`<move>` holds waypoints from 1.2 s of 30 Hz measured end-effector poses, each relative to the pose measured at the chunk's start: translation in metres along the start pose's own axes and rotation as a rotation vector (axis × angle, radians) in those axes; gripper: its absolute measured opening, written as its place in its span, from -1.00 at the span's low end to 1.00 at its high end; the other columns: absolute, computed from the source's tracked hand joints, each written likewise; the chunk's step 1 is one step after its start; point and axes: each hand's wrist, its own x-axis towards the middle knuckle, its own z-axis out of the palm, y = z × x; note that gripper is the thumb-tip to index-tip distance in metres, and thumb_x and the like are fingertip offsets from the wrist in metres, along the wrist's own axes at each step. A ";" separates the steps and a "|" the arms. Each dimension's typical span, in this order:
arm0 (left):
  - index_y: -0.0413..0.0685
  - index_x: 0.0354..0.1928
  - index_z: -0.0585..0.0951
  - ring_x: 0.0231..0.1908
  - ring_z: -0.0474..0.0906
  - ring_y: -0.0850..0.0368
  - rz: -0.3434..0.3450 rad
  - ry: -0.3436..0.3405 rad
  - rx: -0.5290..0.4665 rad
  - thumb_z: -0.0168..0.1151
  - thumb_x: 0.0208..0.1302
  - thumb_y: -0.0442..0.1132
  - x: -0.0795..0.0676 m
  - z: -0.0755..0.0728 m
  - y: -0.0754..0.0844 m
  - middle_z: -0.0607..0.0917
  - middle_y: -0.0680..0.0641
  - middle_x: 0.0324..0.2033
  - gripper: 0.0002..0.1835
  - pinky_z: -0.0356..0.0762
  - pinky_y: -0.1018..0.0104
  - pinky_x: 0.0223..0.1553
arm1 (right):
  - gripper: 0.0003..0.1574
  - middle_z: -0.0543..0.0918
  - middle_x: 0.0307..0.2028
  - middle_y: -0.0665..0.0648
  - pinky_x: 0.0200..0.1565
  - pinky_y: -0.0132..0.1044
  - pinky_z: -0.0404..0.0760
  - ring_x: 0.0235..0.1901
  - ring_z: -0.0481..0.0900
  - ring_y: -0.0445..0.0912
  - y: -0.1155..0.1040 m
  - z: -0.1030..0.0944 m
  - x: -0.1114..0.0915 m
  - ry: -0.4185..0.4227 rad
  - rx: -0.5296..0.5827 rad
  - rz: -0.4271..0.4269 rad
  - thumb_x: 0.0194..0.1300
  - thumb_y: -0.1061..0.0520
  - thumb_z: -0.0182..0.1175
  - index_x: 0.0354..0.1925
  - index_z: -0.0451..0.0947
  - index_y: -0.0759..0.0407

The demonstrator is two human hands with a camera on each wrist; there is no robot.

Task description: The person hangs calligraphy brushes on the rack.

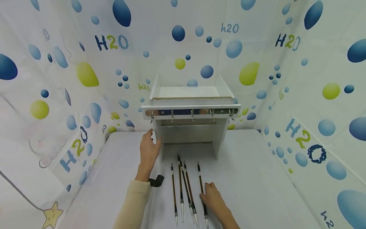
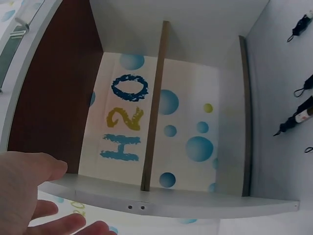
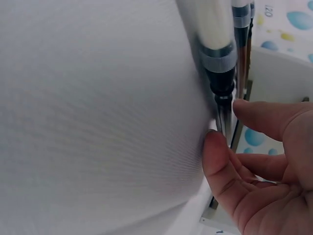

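My left hand (image 1: 150,148) is raised with loose fingers beside the left side panel of a white wooden shelf (image 1: 191,107). In the left wrist view its thumb and fingers (image 2: 46,208) lie close to the panel's edge, holding nothing. With thumb and fingertips my right hand (image 1: 214,198) pinches the rightmost calligraphy brush (image 1: 201,179) near the tabletop. The right wrist view shows this brush's pale bristle end (image 3: 212,24) pointing away from the fingers. Several more brown-handled brushes (image 1: 173,187) lie to its left, loops toward the shelf and capped tips toward me.
Metal hooks (image 1: 192,115) line a rail across the shelf's front. Below it the shelf has an open compartment, and a tray-like top (image 1: 188,92) above. The white table (image 1: 243,165) meets patterned cloth walls (image 1: 308,105) at the back and sides.
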 end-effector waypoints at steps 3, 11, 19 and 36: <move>-0.31 0.36 0.41 0.04 0.60 -0.32 0.015 0.010 -0.009 0.20 0.37 -0.17 0.007 0.001 0.001 0.56 -0.38 0.14 -0.41 0.60 -0.12 0.03 | -0.47 0.57 -0.13 0.42 -0.11 0.06 0.69 -0.15 0.66 0.24 0.002 0.003 0.000 -0.001 0.002 0.005 0.22 0.19 0.33 0.02 0.51 0.57; -0.36 0.20 0.54 -0.14 0.70 -0.25 0.081 0.111 -0.048 0.21 0.36 -0.24 0.015 0.005 0.002 0.67 -0.37 -0.05 -0.55 0.67 -0.10 -0.12 | -0.62 0.61 -0.27 0.30 -0.27 -0.07 0.67 -0.28 0.62 0.07 0.004 0.007 0.000 -0.032 0.017 -0.038 0.22 0.23 0.31 -0.10 0.56 0.53; -0.41 0.00 0.61 -0.22 0.70 -0.23 0.143 0.170 -0.043 0.19 0.37 -0.30 0.021 0.009 -0.004 0.70 -0.35 -0.13 -0.71 0.68 -0.07 -0.21 | -0.67 0.61 -0.31 0.27 -0.32 -0.11 0.65 -0.31 0.60 0.02 -0.001 0.006 -0.001 -0.031 0.029 -0.050 0.22 0.26 0.31 -0.13 0.56 0.53; -0.37 -0.15 0.66 -0.30 0.74 -0.19 0.199 0.230 -0.080 0.29 0.26 -0.30 0.033 0.019 -0.020 0.74 -0.30 -0.25 -0.77 0.68 -0.06 -0.21 | -0.74 0.60 -0.40 0.20 -0.50 -0.32 0.47 -0.45 0.45 -0.13 0.003 0.005 0.003 0.031 0.025 -0.070 0.14 0.30 0.24 -0.19 0.59 0.46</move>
